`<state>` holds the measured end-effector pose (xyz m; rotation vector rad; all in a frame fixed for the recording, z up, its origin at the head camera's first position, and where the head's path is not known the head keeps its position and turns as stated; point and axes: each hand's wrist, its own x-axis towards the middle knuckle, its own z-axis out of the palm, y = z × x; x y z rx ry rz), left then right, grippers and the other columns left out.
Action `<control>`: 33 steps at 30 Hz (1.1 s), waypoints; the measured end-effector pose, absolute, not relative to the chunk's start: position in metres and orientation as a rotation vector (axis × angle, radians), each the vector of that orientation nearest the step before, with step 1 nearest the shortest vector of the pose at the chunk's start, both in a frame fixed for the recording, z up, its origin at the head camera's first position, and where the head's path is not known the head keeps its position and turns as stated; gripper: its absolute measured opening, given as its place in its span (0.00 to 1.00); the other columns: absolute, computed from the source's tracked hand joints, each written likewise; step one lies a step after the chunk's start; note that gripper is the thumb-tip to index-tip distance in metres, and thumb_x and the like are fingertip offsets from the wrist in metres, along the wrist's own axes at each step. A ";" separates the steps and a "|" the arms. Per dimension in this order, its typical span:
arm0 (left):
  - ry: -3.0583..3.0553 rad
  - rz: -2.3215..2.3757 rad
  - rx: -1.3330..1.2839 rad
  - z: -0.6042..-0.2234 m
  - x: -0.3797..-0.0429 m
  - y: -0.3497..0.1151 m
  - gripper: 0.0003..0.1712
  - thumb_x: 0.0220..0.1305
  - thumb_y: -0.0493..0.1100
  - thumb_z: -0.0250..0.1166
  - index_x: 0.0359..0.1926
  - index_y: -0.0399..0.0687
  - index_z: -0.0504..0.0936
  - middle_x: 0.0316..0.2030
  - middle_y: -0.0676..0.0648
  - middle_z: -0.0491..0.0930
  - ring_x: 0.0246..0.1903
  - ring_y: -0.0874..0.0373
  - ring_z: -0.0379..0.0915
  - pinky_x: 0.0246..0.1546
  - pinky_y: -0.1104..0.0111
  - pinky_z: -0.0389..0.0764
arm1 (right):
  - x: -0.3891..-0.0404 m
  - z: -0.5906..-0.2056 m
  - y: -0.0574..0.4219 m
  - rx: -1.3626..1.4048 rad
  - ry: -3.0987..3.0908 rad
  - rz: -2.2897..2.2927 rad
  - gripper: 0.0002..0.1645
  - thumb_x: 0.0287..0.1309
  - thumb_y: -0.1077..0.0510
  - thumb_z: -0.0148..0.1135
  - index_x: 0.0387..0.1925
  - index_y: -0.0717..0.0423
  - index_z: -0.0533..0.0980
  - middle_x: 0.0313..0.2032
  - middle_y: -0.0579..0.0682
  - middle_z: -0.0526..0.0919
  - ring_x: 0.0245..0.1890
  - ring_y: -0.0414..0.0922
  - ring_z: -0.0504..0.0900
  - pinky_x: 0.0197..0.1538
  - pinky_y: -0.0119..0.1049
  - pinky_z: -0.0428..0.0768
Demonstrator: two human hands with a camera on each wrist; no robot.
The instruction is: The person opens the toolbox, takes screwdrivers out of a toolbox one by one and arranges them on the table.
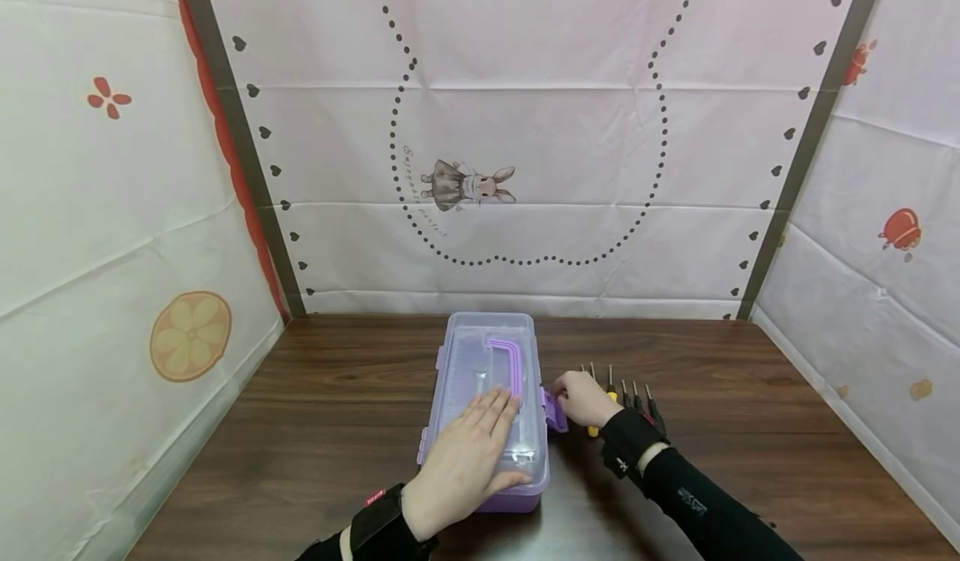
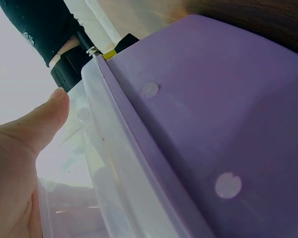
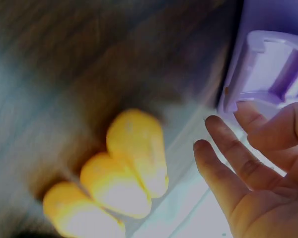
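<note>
A long purple storage box [image 2: 188, 89] with a translucent lid [image 1: 468, 353] stands on the table, its lid lowered. My left hand [image 1: 468, 461] lies flat across the front part of that lid, fingers straight beside the folded purple carry handle [image 1: 515, 365]. On the box's right side a purple latch [image 3: 275, 64] sticks outward, swung away from the wall. My right hand [image 1: 585, 398] is at this latch. One fingertip touches the latch's edge in the right wrist view, with the other fingers loosely extended. Where the thumb presses is unclear.
Just right of the right hand lie several screwdrivers, some with yellow handles [image 3: 114, 183], others with black handles [image 1: 652, 411]. The wooden table [image 1: 337, 428] meets printed cloth walls [image 1: 525, 127] at the back and both sides.
</note>
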<state>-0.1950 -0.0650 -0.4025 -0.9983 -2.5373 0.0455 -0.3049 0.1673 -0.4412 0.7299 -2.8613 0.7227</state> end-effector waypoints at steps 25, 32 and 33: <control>-2.570 0.041 -0.995 -0.402 -0.194 -0.064 0.52 0.59 0.72 0.60 0.70 0.36 0.66 0.69 0.36 0.68 0.69 0.47 0.65 0.70 0.58 0.68 | -0.289 -0.405 0.180 0.531 -2.829 2.025 0.21 0.71 0.53 0.55 0.47 0.71 0.71 0.46 0.59 0.81 0.43 0.60 0.87 0.48 0.53 0.85; -2.564 0.037 -0.997 -0.401 -0.193 -0.064 0.52 0.59 0.72 0.60 0.70 0.36 0.67 0.68 0.36 0.69 0.69 0.47 0.65 0.69 0.57 0.69 | -0.291 -0.405 0.178 0.487 -2.813 2.114 0.19 0.70 0.53 0.56 0.45 0.69 0.70 0.43 0.57 0.81 0.36 0.48 0.88 0.50 0.52 0.85; -2.563 0.037 -0.996 -0.401 -0.193 -0.064 0.52 0.59 0.72 0.60 0.70 0.36 0.67 0.68 0.36 0.69 0.69 0.47 0.65 0.69 0.57 0.69 | -0.292 -0.406 0.178 0.478 -2.821 2.097 0.18 0.70 0.53 0.56 0.43 0.68 0.71 0.42 0.56 0.81 0.35 0.46 0.87 0.49 0.51 0.85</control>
